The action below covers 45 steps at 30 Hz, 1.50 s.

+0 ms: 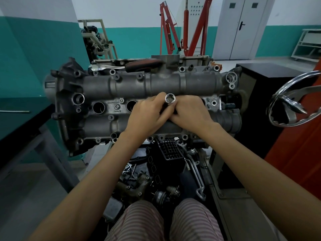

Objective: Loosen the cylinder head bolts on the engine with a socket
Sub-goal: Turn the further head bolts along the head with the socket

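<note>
Both hands, left hand and right hand, pinch the socket above the cylinder head, open end facing up.

An auto workshop: a bare engine on a stand, a red hoist behind, loose parts on the floor, half-painted teal walls.

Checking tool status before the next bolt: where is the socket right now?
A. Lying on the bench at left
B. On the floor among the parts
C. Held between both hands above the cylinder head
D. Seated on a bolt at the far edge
C: the socket sits open end up, pinched between the left hand and right hand over the cylinder head.
</note>
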Motion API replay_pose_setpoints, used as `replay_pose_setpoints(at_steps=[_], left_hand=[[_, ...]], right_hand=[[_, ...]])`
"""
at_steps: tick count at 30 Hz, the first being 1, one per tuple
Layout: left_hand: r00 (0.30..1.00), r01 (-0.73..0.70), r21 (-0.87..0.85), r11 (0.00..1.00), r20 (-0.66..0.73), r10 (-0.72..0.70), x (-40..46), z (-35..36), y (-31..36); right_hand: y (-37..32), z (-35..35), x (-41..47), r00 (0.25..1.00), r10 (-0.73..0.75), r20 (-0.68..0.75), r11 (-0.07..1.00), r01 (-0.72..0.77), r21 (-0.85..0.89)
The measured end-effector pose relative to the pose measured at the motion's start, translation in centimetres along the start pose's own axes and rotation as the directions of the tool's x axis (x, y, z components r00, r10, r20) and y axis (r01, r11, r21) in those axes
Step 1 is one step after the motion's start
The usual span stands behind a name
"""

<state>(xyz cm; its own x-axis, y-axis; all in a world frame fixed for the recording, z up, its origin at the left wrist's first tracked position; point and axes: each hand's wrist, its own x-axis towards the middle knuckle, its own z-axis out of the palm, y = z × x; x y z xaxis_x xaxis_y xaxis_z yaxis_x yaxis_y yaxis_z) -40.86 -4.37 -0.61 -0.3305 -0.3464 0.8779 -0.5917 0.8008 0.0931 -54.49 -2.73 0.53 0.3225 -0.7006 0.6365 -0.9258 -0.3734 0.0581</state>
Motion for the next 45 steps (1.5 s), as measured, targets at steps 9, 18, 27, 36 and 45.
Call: replay_pose_setpoints(at_steps=[9,18,27,36,45], left_hand=[[0.998,-0.058,0.026,0.998,-0.023,0.059,-0.02,0.06,0.09],[0.999,-0.052,-0.010,0.999,0.003,0.052,-0.11,-0.09,0.11],[0.998,0.053,-0.115,0.992,0.031,-0.050,-0.06,-0.31,0.13],[0.996,0.078,-0.105,0.991,-0.028,-0.081,-0.08,-0.07,-0.24],[0.997,0.074,-0.161,0.984,0.006,-0.074,-0.06,-0.11,-0.07]], right_hand=[[-0.22,-0.15,-0.08,0.999,0.010,-0.048,1.000,-0.009,0.028],[-0.11,0.06,-0.15,0.998,-0.004,-0.055,1.000,0.005,0.027],[0.36,0.23,-0.03,0.999,-0.007,-0.042,0.998,0.009,0.054],[0.50,0.33,0.09,1.000,0.013,0.008,1.000,-0.013,-0.009],[0.20,0.12,-0.08,1.000,-0.002,-0.020,0.998,0.004,0.061]])
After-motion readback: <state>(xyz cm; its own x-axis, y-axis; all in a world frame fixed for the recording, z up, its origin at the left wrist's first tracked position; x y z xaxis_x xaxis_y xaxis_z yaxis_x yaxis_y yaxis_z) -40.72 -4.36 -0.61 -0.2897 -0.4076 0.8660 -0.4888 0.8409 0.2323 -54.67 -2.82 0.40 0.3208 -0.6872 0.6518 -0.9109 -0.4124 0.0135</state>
